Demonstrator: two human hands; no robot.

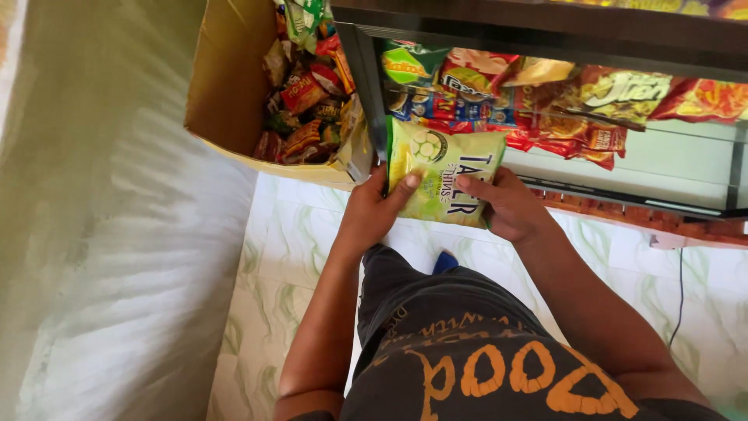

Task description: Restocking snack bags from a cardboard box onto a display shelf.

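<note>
A light green snack packet (440, 171) is held upright in both hands in front of a glass-fronted display cabinet (670, 164). My left hand (374, 206) grips its lower left edge, thumb across the front. My right hand (506, 206) grips its lower right corner, fingers on the front. The packet sits just outside the cabinet's dark frame, below a shelf with several red, orange and green snack packets (545, 93).
A brown cardboard box (222, 86) full of mixed snack packets stands to the left of the cabinet on the pale tiled floor (280, 242). A pale wall or cloth surface (109, 234) fills the left side. A thin cable (679, 296) runs down at the right.
</note>
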